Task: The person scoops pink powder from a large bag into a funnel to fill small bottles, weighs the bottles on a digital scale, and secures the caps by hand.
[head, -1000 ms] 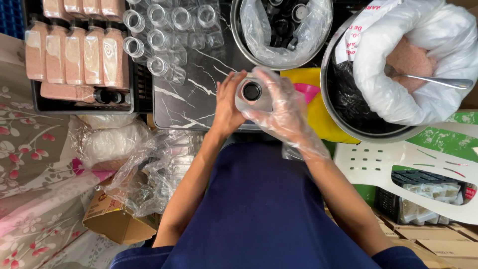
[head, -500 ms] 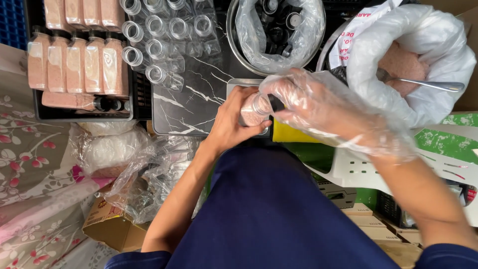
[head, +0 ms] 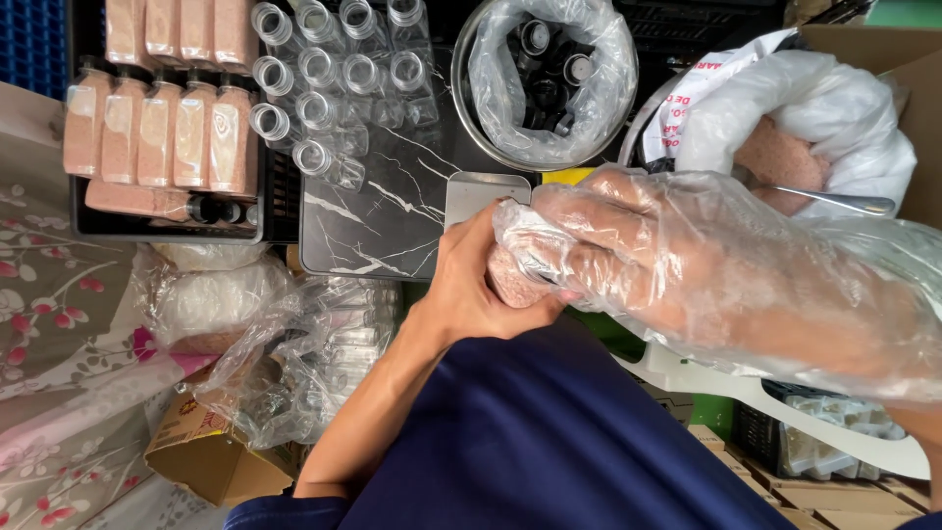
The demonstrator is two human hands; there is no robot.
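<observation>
While both hands meet over the lap, the bare left hand (head: pixel 471 290) is wrapped around a small bottle of pink powder (head: pixel 510 280), and the right hand (head: pixel 638 250), in a loose clear plastic glove, closes over its top. Filled bottles (head: pixel 157 137) stand in the black tray (head: pixel 167 228); empty clear bottles (head: pixel 324 79) wait on the marble board (head: pixel 383 226). Black caps (head: pixel 545 79) sit in the lined steel bowl (head: pixel 461 88). Judged partway through: many empties remain.

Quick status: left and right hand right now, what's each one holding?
Left hand: bare, closed around the small bottle of pink powder.
Right hand: in a clear plastic glove, fingers closed over the top of the same bottle.
</observation>
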